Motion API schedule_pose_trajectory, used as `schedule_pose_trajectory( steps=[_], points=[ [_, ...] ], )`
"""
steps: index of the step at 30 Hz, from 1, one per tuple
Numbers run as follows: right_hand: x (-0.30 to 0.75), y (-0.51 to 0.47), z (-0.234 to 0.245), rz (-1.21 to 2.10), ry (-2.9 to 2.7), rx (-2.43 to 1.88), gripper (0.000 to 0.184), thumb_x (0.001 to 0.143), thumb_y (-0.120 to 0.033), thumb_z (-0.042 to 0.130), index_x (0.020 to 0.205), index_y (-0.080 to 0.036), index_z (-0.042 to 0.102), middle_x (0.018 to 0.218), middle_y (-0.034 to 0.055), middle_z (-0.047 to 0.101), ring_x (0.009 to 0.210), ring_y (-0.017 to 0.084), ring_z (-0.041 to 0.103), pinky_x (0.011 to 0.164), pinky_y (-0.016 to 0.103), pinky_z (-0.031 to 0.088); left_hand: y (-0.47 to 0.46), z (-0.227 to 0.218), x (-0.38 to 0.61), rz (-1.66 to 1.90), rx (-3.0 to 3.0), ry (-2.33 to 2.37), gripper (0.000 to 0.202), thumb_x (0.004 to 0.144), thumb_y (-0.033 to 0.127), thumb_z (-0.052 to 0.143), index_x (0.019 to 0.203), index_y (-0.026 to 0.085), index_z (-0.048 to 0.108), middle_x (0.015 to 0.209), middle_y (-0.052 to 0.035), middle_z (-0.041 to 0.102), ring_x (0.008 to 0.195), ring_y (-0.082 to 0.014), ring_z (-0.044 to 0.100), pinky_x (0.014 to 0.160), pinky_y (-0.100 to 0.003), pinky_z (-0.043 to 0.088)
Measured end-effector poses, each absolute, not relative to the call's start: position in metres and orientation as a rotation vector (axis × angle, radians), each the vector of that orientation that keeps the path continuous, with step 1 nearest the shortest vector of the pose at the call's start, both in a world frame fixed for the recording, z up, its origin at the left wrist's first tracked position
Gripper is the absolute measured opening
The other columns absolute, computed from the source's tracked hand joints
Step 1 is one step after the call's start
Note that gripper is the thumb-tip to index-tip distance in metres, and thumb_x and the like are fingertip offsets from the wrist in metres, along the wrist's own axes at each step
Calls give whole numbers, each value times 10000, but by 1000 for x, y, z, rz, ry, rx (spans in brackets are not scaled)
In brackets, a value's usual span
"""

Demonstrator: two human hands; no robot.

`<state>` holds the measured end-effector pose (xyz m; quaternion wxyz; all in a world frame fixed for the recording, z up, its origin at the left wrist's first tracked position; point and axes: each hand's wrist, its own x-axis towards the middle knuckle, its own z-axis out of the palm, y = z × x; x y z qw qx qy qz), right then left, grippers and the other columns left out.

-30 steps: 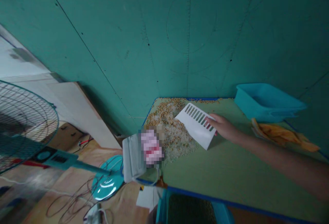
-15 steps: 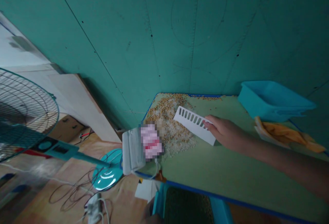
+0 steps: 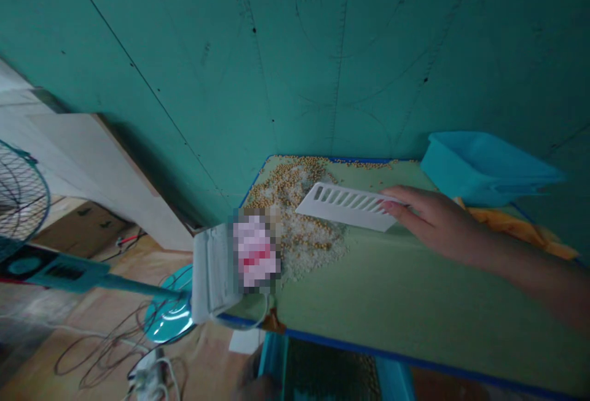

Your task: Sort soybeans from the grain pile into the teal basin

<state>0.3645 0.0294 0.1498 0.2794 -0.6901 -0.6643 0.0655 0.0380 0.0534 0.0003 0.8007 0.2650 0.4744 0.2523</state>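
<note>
My right hand [image 3: 421, 217] is closed on one end of a white slotted plastic plate [image 3: 343, 210], fingers through or over its end slots. The plate is held tilted above the table, its far end over a spread of yellow beans [image 3: 295, 174] mixed with whitish grains [image 3: 304, 263]. At the bottom edge, my left hand [image 3: 258, 384], dark and partly cut off, grips the left side of a blue bin [image 3: 273, 358]. Dark contents, with beans along the right side, fill the bin just below the table edge.
A blue tub [image 3: 483, 167] stands at the table's back right, beside an orange cloth [image 3: 520, 226]. A blurred-out pink item [image 3: 253, 250] and a pale box-like thing [image 3: 216, 272] sit at the left corner. A fan [image 3: 55, 269] and cables [image 3: 106, 346] occupy the floor left of the green table [image 3: 415, 309].
The slotted plate has turned flatter, its far end shifting left over the pile. Beans now show in a band below it. The view has shifted slightly right.
</note>
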Motion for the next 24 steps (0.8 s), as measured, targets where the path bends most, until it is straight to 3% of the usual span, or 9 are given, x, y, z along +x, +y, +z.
schedule_pose_trajectory(
  steps=[6, 11, 17, 24],
  points=[
    [365, 25, 139, 292, -1772, -1818, 233, 826, -355, 380, 928, -247, 558, 893, 53, 638, 811, 205, 579, 685, 321, 442, 60, 3, 38, 517, 656, 1064, 275, 351, -15, 491, 522, 127, 653, 369, 37, 556, 372, -94, 445, 400, -203, 323],
    [361, 24, 139, 308, -1802, -1811, 249, 827, -359, 384, 933, -247, 579, 887, 52, 639, 797, 204, 575, 687, 327, 438, 57, 7, 36, 555, 677, 1037, 301, 403, 74, 580, 679, 145, 678, 439, 35, 572, 426, -114, 448, 450, -225, 363],
    [363, 26, 138, 348, -1861, -1827, 242, 830, -365, 377, 918, -256, 575, 828, 40, 637, 749, 190, 574, 634, 302, 434, 59, 8, 33, 506, 673, 1073, 285, 383, 30, 518, 603, 131, 670, 376, 26, 558, 380, -120, 464, 403, -214, 337],
    [363, 29, 134, 330, -1907, -1832, 251, 837, -346, 372, 948, -250, 575, 872, 39, 636, 775, 186, 574, 660, 301, 422, 53, 15, 32, 547, 623, 1031, 292, 426, 69, 581, 689, 150, 675, 475, 25, 586, 437, -121, 476, 452, -226, 381]
  ],
)
